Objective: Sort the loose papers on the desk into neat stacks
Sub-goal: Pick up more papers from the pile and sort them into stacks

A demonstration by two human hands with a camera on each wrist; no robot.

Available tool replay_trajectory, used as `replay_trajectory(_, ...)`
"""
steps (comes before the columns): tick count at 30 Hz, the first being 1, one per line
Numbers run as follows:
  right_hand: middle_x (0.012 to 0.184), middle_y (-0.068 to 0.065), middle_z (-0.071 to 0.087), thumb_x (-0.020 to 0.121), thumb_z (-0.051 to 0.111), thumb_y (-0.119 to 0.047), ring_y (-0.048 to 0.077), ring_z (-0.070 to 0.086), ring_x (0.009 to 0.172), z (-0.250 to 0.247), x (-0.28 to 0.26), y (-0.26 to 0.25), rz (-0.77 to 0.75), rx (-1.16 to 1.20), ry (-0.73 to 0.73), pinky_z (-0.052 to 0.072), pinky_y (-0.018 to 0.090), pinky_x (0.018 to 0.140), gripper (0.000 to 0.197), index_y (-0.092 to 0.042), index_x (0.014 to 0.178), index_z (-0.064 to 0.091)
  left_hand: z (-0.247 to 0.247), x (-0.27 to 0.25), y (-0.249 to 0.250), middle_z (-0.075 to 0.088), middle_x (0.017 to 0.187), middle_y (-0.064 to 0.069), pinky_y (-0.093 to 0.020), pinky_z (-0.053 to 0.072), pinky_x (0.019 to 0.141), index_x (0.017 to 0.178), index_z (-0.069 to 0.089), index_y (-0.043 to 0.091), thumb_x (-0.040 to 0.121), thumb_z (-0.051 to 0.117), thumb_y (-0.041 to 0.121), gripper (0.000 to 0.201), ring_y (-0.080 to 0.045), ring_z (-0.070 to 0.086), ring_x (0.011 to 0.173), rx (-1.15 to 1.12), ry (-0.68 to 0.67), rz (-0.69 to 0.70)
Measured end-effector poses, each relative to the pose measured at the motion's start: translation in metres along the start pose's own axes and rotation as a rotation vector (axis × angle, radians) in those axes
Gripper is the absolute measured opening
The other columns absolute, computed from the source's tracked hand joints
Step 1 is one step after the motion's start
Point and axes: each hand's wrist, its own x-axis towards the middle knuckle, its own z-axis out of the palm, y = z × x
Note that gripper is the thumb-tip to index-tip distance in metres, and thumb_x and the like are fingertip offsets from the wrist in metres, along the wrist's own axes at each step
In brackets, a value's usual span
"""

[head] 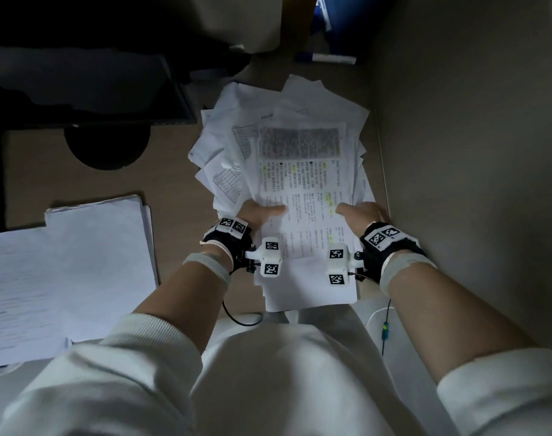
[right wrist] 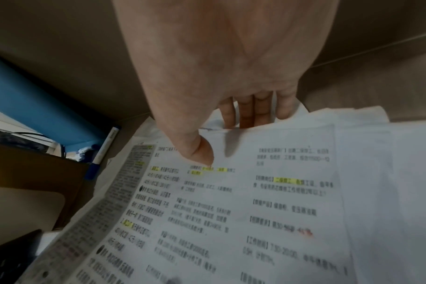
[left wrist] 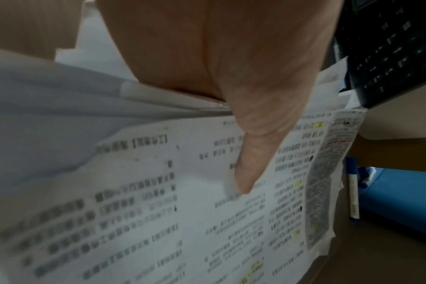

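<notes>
White sleeves (head: pixel 136 366) of the person fill the bottom of the head view, forearms reaching forward over the brown desk (head: pixel 79 171). Largest on the desk is the squared-up stack of white paper (head: pixel 63 272) at the left, well apart from the loose heap of papers (head: pixel 224 127) fanned out ahead by the side panel (head: pixel 472 152). Between the hands, a printed sheet with yellow highlights (head: pixel 303 184) lies on top of a held bundle above that heap. The left hand (head: pixel 259 212) grips the bundle's left edge, thumb on top; the right hand (head: pixel 359 212) grips the right edge, thumb on the print and fingers (right wrist: pixel 246 113) curled under. A dark monitor (head: pixel 89 86) on a round base (head: pixel 106 146) crowds the left rear, with a black keyboard (left wrist: pixel 392 48) nearby. Behind the heap lie a blue folder (right wrist: pixel 37 107) and, just beside it, a blue-capped marker (head: pixel 325 58).
</notes>
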Motion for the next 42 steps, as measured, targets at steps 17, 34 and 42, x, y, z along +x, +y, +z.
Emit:
replay_trajectory(17, 0.104, 0.002, 0.072, 0.06, 0.083, -0.022, 0.021, 0.071, 0.09, -0.032, -0.06, -0.002, -0.333, 0.606, -0.107, 0.057, 0.04, 0.082, 0.056, -0.016, 0.111, 0.059, -0.003, -0.078, 0.02, 0.075, 0.105, -0.011, -0.048, 0.053, 0.095, 0.092, 0.074, 0.004, 0.072, 0.068, -0.003, 0.022, -0.033, 0.069, 0.103, -0.24, 0.035, 0.293)
replay_trajectory(34, 0.087, 0.006, 0.075, 0.066, 0.083, -0.007, 0.02, 0.071, 0.076, -0.049, -0.122, -0.031, -0.698, 0.433, -0.183, 0.058, 0.03, 0.07, 0.022, -0.01, 0.085, 0.073, -0.03, -0.16, 0.019, 0.066, 0.073, -0.007, -0.039, 0.052, 0.074, 0.064, 0.069, 0.012, 0.054, 0.064, 0.002, 0.015, -0.027, 0.063, 0.076, -0.549, 0.445, 0.584)
replay_trajectory(42, 0.078, 0.002, 0.073, 0.069, 0.077, 0.009, 0.02, 0.068, 0.076, -0.048, -0.166, -0.092, -0.828, 0.511, -0.249, 0.055, 0.034, 0.082, 0.022, -0.009, 0.081, 0.072, -0.07, -0.175, 0.043, 0.069, 0.077, -0.005, -0.035, 0.051, 0.076, 0.068, 0.068, 0.011, 0.059, 0.065, -0.007, 0.021, -0.027, 0.065, 0.083, -0.464, 0.351, 0.69)
